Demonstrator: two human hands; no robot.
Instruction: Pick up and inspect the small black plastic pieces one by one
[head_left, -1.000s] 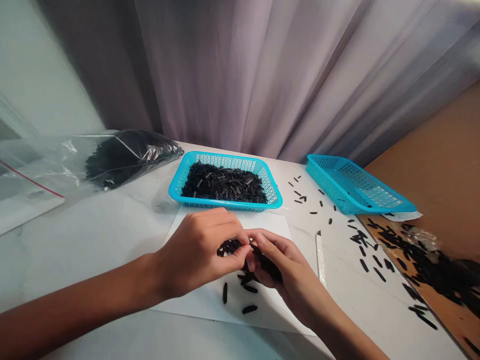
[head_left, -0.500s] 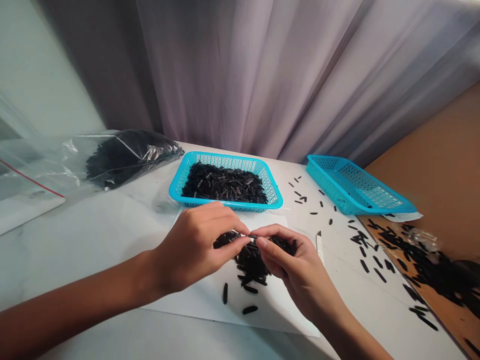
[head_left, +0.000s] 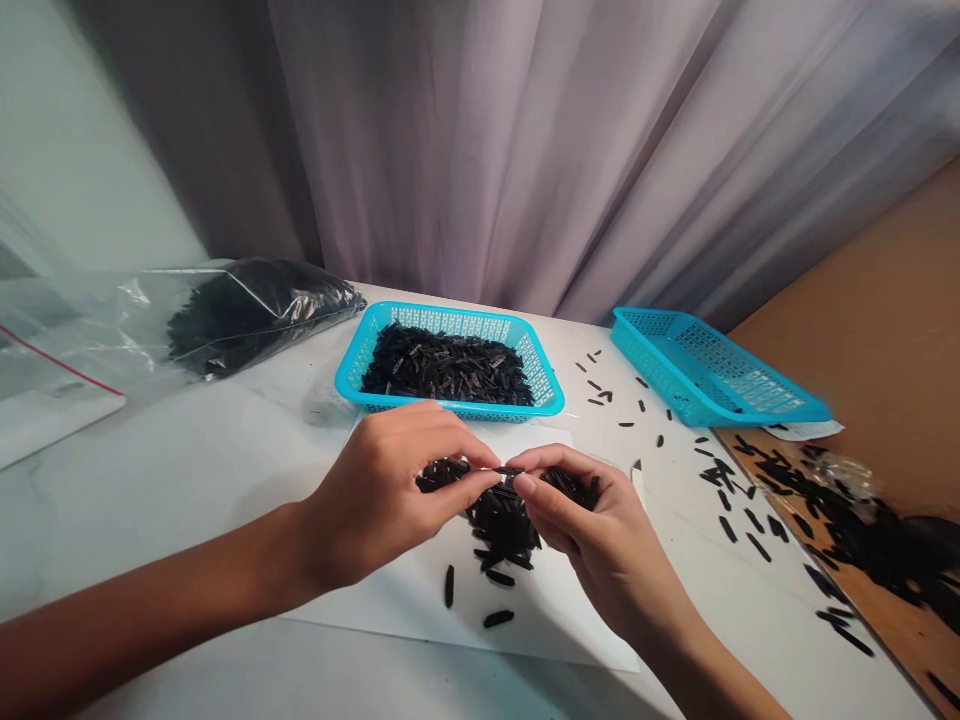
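Head view: left hand and right hand have thumb and finger tips clamped on opposite ends of one slim black strip (material unclear), presumably steadying it, above loose black pieces heaped on a rectangular white paper sheet, likely for contrast.

Below the filled basket, your left hand and right hand partly cover the black pile; left of that basket, the plastic bag is cut off.
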